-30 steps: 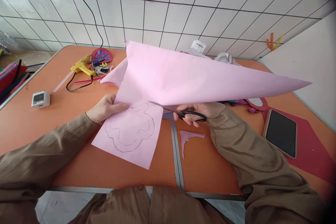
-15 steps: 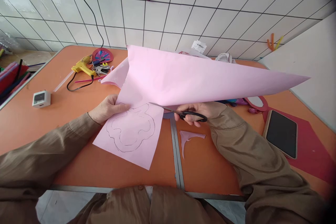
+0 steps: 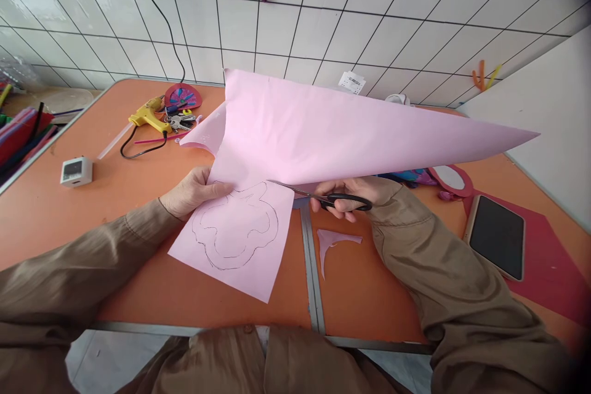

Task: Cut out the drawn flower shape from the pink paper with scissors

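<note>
Metal-edged orange table (image 3: 364, 301), white tiled wall (image 3: 279, 28) behind, pale floor (image 3: 108, 360) below, left hand (image 3: 191, 191) with fingers clamped on pink paper (image 3: 295, 129), right hand (image 3: 353, 188) with fingers wrapped round black-handled scissors (image 3: 329, 199)

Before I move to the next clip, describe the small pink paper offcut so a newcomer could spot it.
On the orange tabletop, find the grey metal strip running toward the person. Just right of it, below the right hand holding black-handled scissors, lies the pink paper offcut. Unlike the large pink sheet with its drawn outline, it is small, with two narrow arms.
</note>
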Available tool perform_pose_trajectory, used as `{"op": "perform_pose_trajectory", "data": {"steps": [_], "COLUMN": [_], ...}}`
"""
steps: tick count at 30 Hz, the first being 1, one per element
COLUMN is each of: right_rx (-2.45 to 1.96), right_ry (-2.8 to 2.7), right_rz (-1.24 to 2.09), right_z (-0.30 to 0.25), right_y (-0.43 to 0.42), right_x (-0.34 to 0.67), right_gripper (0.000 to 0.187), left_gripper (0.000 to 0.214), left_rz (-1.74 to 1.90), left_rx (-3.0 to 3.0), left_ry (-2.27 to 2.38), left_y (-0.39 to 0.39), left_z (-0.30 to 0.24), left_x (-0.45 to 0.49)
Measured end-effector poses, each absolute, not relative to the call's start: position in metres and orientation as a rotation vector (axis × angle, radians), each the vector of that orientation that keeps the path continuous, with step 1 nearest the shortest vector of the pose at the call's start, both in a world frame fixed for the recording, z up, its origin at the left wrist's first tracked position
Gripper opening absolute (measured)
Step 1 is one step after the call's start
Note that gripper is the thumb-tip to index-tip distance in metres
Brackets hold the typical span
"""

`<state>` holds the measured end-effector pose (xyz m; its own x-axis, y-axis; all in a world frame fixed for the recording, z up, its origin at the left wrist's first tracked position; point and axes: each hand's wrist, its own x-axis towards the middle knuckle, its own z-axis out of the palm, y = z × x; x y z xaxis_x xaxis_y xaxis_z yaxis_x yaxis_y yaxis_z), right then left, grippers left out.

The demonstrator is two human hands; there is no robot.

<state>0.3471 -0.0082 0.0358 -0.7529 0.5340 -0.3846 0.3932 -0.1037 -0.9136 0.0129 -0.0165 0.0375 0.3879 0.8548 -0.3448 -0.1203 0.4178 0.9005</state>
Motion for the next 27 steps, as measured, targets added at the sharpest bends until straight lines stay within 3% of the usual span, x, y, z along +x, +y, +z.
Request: {"op": "perform_pose_trajectory", "data": {"steps": [5, 16, 27], "right_rx": [-0.985, -0.950, -0.998], "right_ry": [-2.020, -1.937, -1.936], "right_rz": [1.998, 1.943, 1.944], "right_z": [0.027, 0.014, 0.017], "right_y": [-0.004, -0.005, -0.003], "right_x": [0.350, 0.347, 0.342], "right_gripper": [0.064, 0.043, 0.052], "left_gripper": [0.008, 0.017, 0.021], "left_rz": [0.758, 0.739, 0.683], "left_rx": [0.943, 0.995, 0.977], "left_ry": [0.953, 0.915, 0.847], "left_y": [-0.018, -0.014, -0.008], "left_z": [0.038, 0.029, 0.019], "left_x": [0.014, 0.010, 0.004]}}
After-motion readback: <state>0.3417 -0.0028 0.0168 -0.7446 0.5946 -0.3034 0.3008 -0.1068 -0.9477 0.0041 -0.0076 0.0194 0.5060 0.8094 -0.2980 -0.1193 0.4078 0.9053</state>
